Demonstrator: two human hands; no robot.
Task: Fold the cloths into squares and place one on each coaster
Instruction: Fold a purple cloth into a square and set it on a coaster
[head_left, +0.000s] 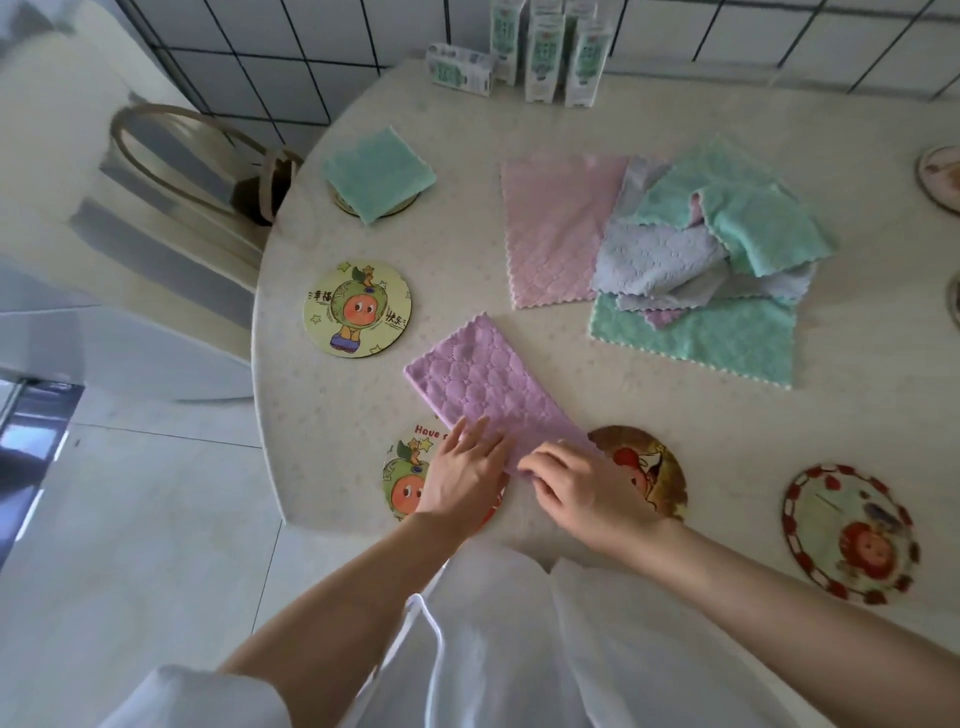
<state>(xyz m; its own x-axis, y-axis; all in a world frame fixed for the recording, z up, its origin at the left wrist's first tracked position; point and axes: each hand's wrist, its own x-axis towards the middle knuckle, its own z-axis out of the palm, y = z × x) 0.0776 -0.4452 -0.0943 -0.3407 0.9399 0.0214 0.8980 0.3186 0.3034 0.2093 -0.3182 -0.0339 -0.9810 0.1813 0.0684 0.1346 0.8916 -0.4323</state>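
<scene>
A purple cloth, folded into a long strip, lies slanted near the table's front edge. My left hand presses flat on its near end, over a cartoon coaster. My right hand pinches the strip's near corner with curled fingers, beside a brown coaster. A folded green cloth sits on the far-left coaster. A green-figure coaster lies bare at the left. A pink cloth lies spread flat next to a heap of green and grey cloths.
A red-rimmed coaster lies at the front right, and more coasters show at the right edge. Several cartons stand at the table's back by the tiled wall. A chair stands at the left of the table.
</scene>
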